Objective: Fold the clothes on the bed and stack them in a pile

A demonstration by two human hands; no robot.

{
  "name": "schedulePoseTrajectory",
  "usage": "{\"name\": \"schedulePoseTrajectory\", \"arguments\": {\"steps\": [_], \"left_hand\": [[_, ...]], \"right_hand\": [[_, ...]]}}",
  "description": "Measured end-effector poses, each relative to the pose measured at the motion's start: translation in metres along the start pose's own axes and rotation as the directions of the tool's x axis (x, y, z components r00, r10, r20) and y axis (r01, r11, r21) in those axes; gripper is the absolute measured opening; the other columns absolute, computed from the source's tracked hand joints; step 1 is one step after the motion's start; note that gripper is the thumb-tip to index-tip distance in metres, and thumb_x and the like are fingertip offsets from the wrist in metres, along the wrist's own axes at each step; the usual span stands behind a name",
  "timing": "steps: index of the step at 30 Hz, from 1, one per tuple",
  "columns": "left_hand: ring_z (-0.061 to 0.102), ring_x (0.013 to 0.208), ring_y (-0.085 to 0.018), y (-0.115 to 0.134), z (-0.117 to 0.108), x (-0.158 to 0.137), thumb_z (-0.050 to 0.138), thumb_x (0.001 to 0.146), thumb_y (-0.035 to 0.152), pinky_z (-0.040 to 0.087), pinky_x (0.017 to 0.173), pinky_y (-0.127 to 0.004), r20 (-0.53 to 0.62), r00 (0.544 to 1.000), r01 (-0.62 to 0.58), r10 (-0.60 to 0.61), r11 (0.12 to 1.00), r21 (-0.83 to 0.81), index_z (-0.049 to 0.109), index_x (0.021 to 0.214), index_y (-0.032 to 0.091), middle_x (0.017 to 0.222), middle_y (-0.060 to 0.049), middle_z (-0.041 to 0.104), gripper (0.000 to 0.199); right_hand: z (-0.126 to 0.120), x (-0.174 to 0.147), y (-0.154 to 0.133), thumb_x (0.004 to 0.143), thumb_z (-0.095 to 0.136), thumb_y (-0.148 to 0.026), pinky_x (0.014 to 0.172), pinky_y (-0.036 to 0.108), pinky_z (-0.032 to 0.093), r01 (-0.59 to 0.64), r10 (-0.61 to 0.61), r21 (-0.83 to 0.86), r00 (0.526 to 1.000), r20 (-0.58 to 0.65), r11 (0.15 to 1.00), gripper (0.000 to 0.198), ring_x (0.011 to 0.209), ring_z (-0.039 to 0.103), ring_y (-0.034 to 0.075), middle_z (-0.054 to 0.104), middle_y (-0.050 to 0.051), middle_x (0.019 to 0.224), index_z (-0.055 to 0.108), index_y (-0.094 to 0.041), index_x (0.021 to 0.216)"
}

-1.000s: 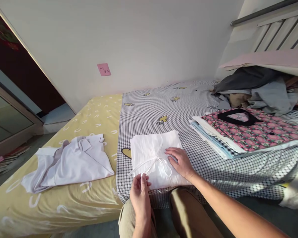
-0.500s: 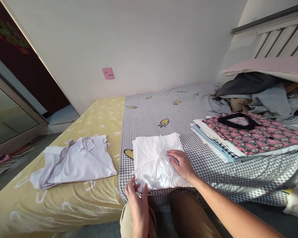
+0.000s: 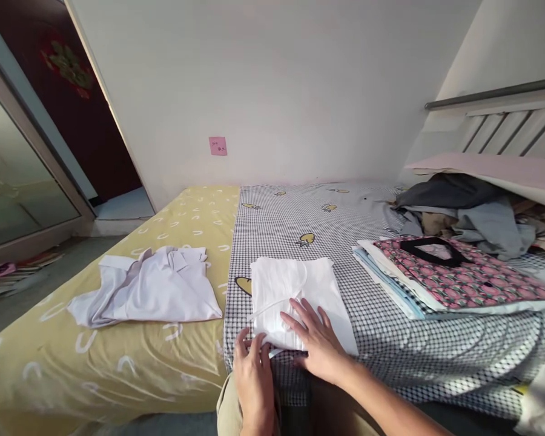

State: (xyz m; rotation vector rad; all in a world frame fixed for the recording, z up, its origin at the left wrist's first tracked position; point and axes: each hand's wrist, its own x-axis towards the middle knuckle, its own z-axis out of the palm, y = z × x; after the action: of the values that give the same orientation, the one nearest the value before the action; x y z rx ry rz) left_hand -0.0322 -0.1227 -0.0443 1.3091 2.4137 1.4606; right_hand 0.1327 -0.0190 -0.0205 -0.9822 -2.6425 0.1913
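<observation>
A white folded garment (image 3: 324, 290) with a thin tie lies on the checked sheet just in front of me. My right hand (image 3: 320, 345) rests on its near half, fingers spread flat and covering much of the tie. My left hand (image 3: 255, 375) is at the near left corner, its fingers bent and drawn together over the edge, with the thumb close by. A short tie end shows beside that thumb. To the left, a pale lavender collared shirt (image 3: 157, 290) lies loosely folded on the yellow sheet.
On the right is a stack of folded clothes, topped by a pink floral garment (image 3: 476, 272) with a black neckline. Behind it sits a rumpled clothes heap (image 3: 454, 197) under a pink board-like layer (image 3: 485, 168). A pink note (image 3: 217, 146) is on the wall.
My right hand has slid left and nearer me, onto the tied bow. My left fingers have drawn together at the corner. The head view has tilted up and shifted left.
</observation>
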Motion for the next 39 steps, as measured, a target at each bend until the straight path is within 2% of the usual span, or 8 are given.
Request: {"name": "schedulePoseTrajectory", "arguments": {"steps": [4,10,18,25,31,34,37,39], "left_hand": [[0.07,0.101,-0.024,0.002,-0.004,0.003,0.053,0.093,0.032,0.055,0.093,-0.037,0.017,0.998,0.058,-0.056,0.981,-0.185,0.075,0.088,0.034,0.11,-0.005,0.071,0.022],[0.07,0.093,-0.023,0.009,-0.007,0.001,0.056,0.092,0.037,0.056,0.09,-0.036,0.02,0.998,0.069,-0.066,0.936,-0.347,0.075,0.086,0.037,0.098,-0.003,0.074,0.02],[0.071,0.092,-0.024,0.014,-0.007,0.001,0.057,0.089,0.037,0.057,0.088,-0.037,-0.009,0.996,0.077,-0.088,0.91,-0.407,0.075,0.083,0.035,0.095,-0.005,0.075,0.019],[0.07,0.095,-0.025,0.016,-0.006,0.002,0.053,0.089,0.042,0.056,0.092,-0.037,-0.007,0.99,0.129,-0.141,0.924,-0.359,0.072,0.083,0.034,0.097,-0.005,0.076,0.021],[0.069,0.084,-0.023,0.017,-0.011,0.001,0.047,0.096,0.046,0.056,0.085,-0.037,-0.029,0.982,0.159,-0.185,0.908,-0.387,0.063,0.095,0.033,0.092,-0.005,0.074,0.022],[0.071,0.076,-0.022,0.013,-0.011,0.002,0.043,0.096,0.048,0.057,0.08,-0.037,-0.033,0.961,0.239,-0.274,0.884,-0.401,0.056,0.106,0.032,0.092,-0.005,0.074,0.023],[0.072,0.075,-0.022,0.006,-0.005,0.005,0.04,0.095,0.051,0.058,0.08,-0.037,0.002,0.955,0.275,-0.296,0.887,-0.369,0.055,0.105,0.033,0.088,-0.004,0.074,0.025],[0.072,0.07,-0.024,0.001,0.001,0.008,0.037,0.096,0.052,0.059,0.077,-0.038,0.039,0.953,0.296,-0.299,0.904,-0.307,0.057,0.099,0.034,0.075,-0.001,0.072,0.027]], "right_hand": [[0.01,-0.001,0.001,0.073,0.065,0.0,0.122,0.066,0.024,-0.009,0.007,-0.111,1.0,-0.018,0.994,0.101,0.158,0.021,0.037,0.027,0.004,0.173,0.035,-0.044,0.159],[-0.007,0.008,0.004,0.082,0.059,-0.006,0.115,0.057,0.039,-0.033,0.037,-0.074,0.998,0.055,0.997,0.079,0.154,0.034,0.032,0.039,0.001,0.168,0.049,-0.042,0.151],[-0.03,0.018,0.009,0.085,0.065,-0.019,0.116,0.059,0.037,-0.013,0.017,-0.019,0.965,0.263,1.0,0.077,0.158,0.024,0.034,0.031,-0.002,0.171,0.043,-0.044,0.155],[-0.015,0.013,0.001,0.078,0.061,-0.002,0.113,0.059,0.04,-0.028,0.033,-0.057,0.995,0.09,0.998,0.086,0.155,0.031,0.035,0.038,0.003,0.168,0.046,-0.04,0.154],[-0.037,0.036,0.012,0.077,0.042,0.004,0.102,0.045,0.05,-0.131,0.113,0.217,0.989,0.093,0.967,0.074,0.136,0.059,0.026,0.064,-0.002,0.147,0.066,-0.038,0.133],[-0.046,0.051,0.021,0.077,0.05,-0.003,0.096,0.041,0.051,-0.257,0.228,0.481,0.966,0.119,0.839,0.057,0.117,0.07,0.028,0.077,0.0,0.125,0.073,-0.035,0.118],[-0.054,0.067,0.031,0.074,0.064,-0.011,0.091,0.037,0.053,-0.278,0.271,0.785,0.951,0.145,0.553,0.035,0.106,0.073,0.027,0.081,-0.001,0.102,0.076,-0.032,0.099],[-0.065,0.079,0.045,0.076,0.068,-0.022,0.083,0.038,0.056,-0.274,0.318,0.868,0.937,0.145,0.414,0.024,0.093,0.075,0.027,0.08,0.001,0.09,0.075,-0.028,0.098]]}}
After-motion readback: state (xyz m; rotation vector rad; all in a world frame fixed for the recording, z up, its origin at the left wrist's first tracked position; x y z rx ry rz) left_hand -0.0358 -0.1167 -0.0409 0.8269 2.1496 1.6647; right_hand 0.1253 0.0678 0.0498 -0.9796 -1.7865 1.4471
